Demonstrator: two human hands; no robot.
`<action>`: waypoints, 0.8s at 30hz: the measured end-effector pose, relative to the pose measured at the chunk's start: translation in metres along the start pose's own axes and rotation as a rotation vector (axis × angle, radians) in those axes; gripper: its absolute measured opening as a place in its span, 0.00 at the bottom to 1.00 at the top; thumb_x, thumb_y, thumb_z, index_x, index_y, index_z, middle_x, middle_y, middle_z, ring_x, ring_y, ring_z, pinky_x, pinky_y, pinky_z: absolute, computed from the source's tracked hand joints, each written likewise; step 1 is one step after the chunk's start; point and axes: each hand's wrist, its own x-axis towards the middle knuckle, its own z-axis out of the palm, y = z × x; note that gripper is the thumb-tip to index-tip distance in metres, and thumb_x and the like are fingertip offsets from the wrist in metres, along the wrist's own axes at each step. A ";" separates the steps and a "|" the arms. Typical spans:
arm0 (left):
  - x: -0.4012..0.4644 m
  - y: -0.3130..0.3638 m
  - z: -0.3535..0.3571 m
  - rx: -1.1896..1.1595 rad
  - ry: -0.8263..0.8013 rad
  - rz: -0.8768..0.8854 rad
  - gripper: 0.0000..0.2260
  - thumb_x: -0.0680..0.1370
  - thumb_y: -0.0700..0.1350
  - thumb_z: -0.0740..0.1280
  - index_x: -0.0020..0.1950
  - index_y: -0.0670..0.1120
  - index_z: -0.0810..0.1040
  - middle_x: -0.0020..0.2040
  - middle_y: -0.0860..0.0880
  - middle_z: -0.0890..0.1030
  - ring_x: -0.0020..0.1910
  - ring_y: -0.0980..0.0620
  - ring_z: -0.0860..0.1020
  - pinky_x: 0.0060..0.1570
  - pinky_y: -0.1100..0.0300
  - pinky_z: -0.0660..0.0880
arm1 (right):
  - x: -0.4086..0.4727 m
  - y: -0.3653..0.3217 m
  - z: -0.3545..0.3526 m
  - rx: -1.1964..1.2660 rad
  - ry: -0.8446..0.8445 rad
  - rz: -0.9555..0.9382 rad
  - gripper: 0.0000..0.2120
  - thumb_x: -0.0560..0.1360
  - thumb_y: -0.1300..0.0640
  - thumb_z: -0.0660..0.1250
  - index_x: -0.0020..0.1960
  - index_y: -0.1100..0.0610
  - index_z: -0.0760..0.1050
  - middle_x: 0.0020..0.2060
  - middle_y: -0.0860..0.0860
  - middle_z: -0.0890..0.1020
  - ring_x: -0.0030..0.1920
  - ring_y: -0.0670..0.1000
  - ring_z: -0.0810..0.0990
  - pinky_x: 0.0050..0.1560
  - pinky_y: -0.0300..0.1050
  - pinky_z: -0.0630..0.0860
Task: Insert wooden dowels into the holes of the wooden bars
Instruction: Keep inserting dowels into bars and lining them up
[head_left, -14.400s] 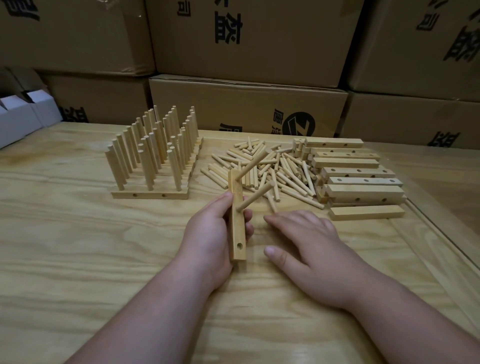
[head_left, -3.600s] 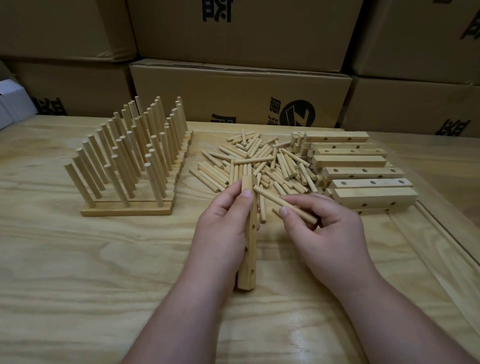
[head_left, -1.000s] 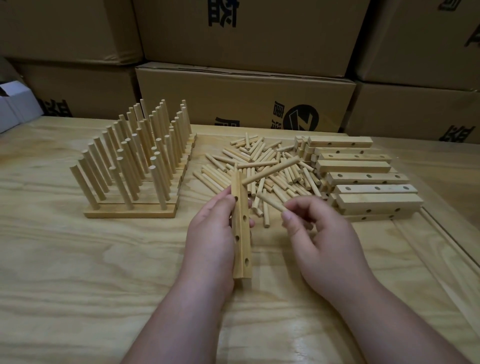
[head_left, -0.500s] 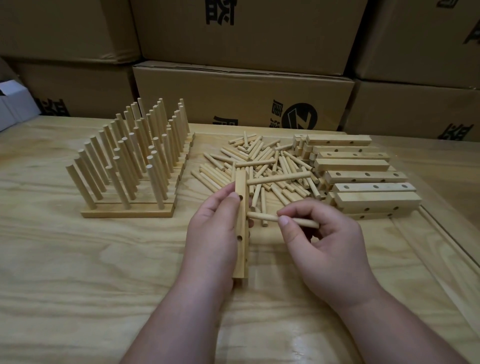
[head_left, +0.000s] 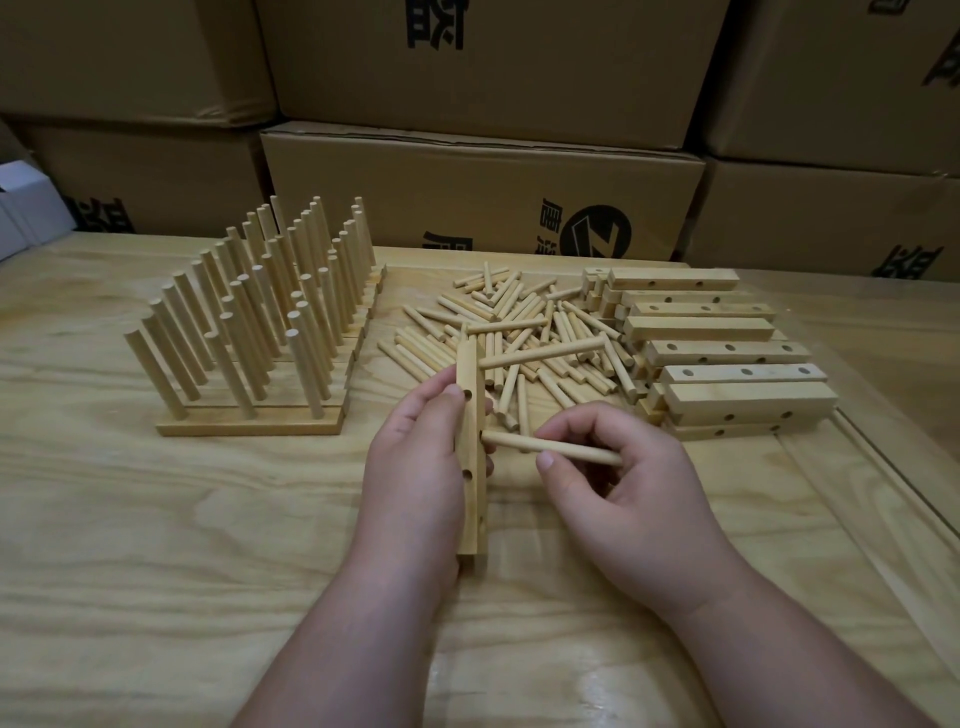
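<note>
My left hand grips a wooden bar that stands on edge on the table, its holes facing right and left. One dowel sticks out to the right from the bar's far hole. My right hand pinches a second dowel held level, its left tip at the bar's middle hole. A loose heap of dowels lies just beyond the hands. A stack of bare drilled bars sits to the right of the heap.
Several finished bars with upright dowels stand in rows at the left of the plywood table. Cardboard boxes wall off the back edge. A white box is at the far left. A raised strip runs along the table's right side.
My right hand has turned its dowel level and brought its tip to the bar's middle hole. The left hand keeps the bar on edge with the first dowel in place.
</note>
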 end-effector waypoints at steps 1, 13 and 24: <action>0.000 0.000 0.000 0.006 0.000 0.002 0.09 0.83 0.45 0.64 0.54 0.54 0.84 0.43 0.49 0.87 0.33 0.56 0.81 0.30 0.61 0.77 | 0.000 0.000 0.000 -0.007 0.000 -0.002 0.05 0.72 0.59 0.70 0.43 0.49 0.80 0.35 0.49 0.80 0.31 0.52 0.74 0.30 0.38 0.71; 0.001 -0.002 -0.001 0.052 -0.001 -0.006 0.08 0.82 0.47 0.66 0.53 0.56 0.86 0.47 0.51 0.88 0.40 0.55 0.83 0.33 0.61 0.77 | 0.001 0.002 -0.003 -0.017 0.022 0.057 0.08 0.75 0.59 0.74 0.42 0.47 0.83 0.34 0.49 0.83 0.30 0.42 0.77 0.31 0.33 0.73; -0.002 -0.002 0.000 0.069 -0.071 -0.022 0.08 0.81 0.46 0.68 0.54 0.55 0.85 0.51 0.49 0.87 0.53 0.49 0.84 0.52 0.52 0.77 | 0.003 0.005 -0.003 -0.063 0.050 0.062 0.17 0.73 0.36 0.68 0.36 0.47 0.82 0.25 0.58 0.77 0.24 0.46 0.70 0.26 0.38 0.66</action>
